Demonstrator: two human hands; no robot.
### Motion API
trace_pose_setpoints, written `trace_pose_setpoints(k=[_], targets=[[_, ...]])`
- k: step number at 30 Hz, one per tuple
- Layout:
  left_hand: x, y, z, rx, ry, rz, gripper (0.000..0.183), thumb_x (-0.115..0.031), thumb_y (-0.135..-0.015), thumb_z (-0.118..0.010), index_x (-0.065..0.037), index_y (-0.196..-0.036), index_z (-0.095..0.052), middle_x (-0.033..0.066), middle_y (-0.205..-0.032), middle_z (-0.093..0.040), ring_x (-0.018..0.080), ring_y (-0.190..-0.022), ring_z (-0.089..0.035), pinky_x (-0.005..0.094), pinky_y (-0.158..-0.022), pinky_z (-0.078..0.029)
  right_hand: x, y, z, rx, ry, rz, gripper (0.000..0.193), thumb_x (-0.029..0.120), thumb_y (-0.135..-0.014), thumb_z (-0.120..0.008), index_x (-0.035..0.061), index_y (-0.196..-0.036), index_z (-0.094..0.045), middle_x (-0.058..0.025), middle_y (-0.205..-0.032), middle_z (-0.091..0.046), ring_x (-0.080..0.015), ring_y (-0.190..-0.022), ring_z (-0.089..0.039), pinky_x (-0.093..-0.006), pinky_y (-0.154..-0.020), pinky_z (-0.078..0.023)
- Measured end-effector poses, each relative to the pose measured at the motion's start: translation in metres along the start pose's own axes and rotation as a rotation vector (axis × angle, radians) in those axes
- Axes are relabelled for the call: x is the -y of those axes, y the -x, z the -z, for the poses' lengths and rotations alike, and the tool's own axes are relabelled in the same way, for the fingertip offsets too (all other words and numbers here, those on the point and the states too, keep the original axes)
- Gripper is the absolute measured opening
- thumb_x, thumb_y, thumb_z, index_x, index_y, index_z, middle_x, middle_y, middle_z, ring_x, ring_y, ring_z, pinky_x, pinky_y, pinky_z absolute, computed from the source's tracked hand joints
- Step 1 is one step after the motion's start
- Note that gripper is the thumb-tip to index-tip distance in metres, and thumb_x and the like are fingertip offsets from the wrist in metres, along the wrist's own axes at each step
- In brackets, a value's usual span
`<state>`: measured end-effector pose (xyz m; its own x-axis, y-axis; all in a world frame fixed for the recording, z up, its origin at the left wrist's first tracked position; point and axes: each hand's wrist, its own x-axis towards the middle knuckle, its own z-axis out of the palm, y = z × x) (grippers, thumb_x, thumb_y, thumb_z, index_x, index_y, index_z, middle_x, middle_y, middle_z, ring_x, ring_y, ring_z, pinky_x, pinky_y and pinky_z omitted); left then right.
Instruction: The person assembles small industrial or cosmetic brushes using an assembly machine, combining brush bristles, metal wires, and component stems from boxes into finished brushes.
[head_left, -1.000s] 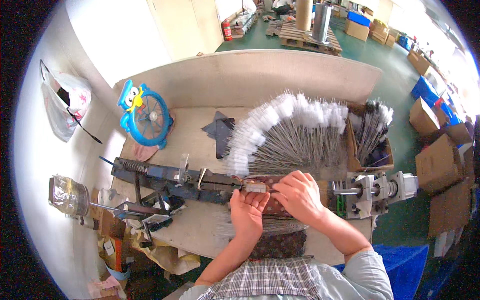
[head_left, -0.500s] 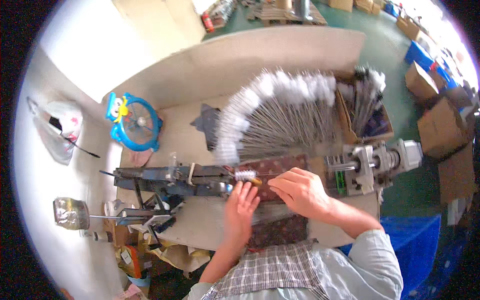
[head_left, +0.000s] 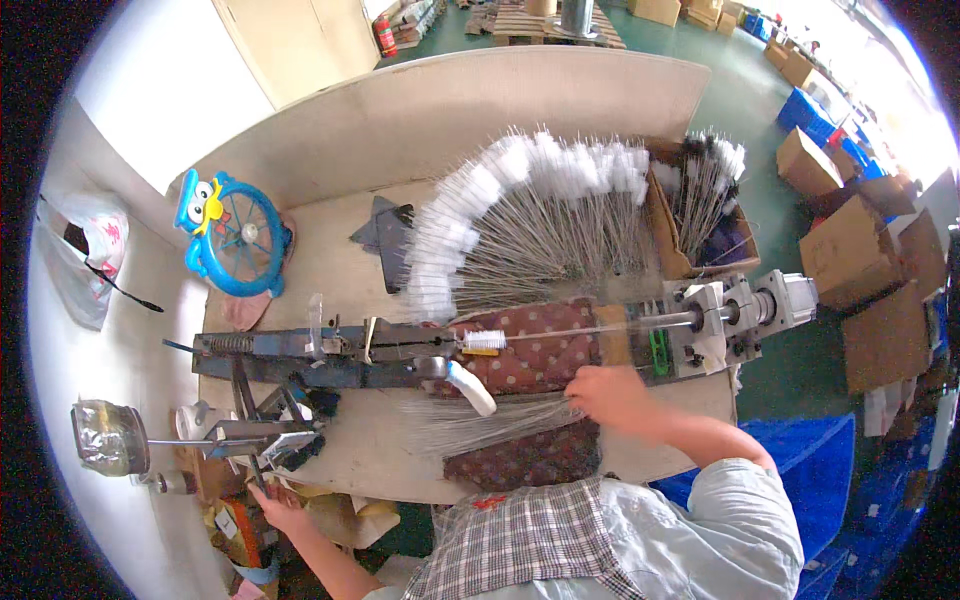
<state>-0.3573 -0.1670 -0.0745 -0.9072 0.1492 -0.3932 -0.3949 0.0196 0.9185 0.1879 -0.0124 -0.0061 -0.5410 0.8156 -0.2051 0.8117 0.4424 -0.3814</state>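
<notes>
A small white bristle brush [head_left: 485, 341] lies level at the right end of a dark metal clamp [head_left: 400, 343]. Its twisted wire stem [head_left: 580, 328] runs right to the spindle [head_left: 665, 321] of a silver machine. My left hand [head_left: 283, 508] is closed round a dark lever [head_left: 257, 472] at the lower left, below the clamp. Slightly blurred, my right hand [head_left: 615, 398] has its fingers pinched at the right ends of a loose spread of thin wires [head_left: 500, 422]. A white curved handle [head_left: 472, 388] sticks out below the clamp, with neither hand on it.
Finished-looking white brushes [head_left: 560, 215] stand fanned out behind the machine. A cardboard box [head_left: 680, 245] of more brushes adjoins them. A blue toy-shaped fan [head_left: 240, 235] stands left, near a phone-like dark slab [head_left: 396, 250]. A spotted brown cloth [head_left: 545, 370] covers part of the bench.
My left hand has left the brush and moved down left to the lever. My right hand has moved slightly down, away from the stem to the loose wires. The view has shifted slightly.
</notes>
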Motion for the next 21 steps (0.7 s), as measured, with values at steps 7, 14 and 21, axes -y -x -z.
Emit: trace_pose_setpoints(k=[7,14,21], targets=[[0.021,0.11,-0.061,0.081,0.306,0.071,0.028,-0.033,-0.086,-0.059,-0.007,-0.096,-0.056,0.0024,-0.081,-0.057,0.0161,-0.079,-0.057,0.0297,-0.076,-0.048,-0.013,0.018,0.029,-0.041,0.101,-0.074,0.014,0.019,-0.078,-0.055,0.0132,-0.087,-0.064,-0.0042,-0.08,-0.06,-0.0243,-0.08,-0.061,-0.0391,-0.065,-0.05],[0.064,0.209,-0.126,0.811,0.269,0.443,0.029,-0.02,-0.09,-0.048,-0.001,-0.112,-0.051,0.0108,-0.107,-0.056,0.0207,-0.096,-0.056,0.0348,-0.084,-0.048,-0.033,0.025,0.015,-0.212,-0.038,-0.021,0.014,0.014,-0.078,-0.055,0.0105,-0.089,-0.063,-0.0073,-0.083,-0.062,-0.0252,-0.081,-0.061,-0.0386,-0.064,-0.05],[0.034,0.348,-0.198,1.278,0.212,0.731,0.022,-0.029,-0.089,-0.053,-0.008,-0.086,-0.052,-0.0009,-0.06,-0.047,0.014,-0.051,-0.047,0.0336,-0.06,-0.046,-0.03,0.02,0.013,-0.222,0.057,0.028,0.017,0.007,-0.075,-0.054,0.0056,-0.092,-0.055,-0.011,-0.084,-0.054,-0.0297,-0.08,-0.06,-0.0404,-0.061,-0.051]])
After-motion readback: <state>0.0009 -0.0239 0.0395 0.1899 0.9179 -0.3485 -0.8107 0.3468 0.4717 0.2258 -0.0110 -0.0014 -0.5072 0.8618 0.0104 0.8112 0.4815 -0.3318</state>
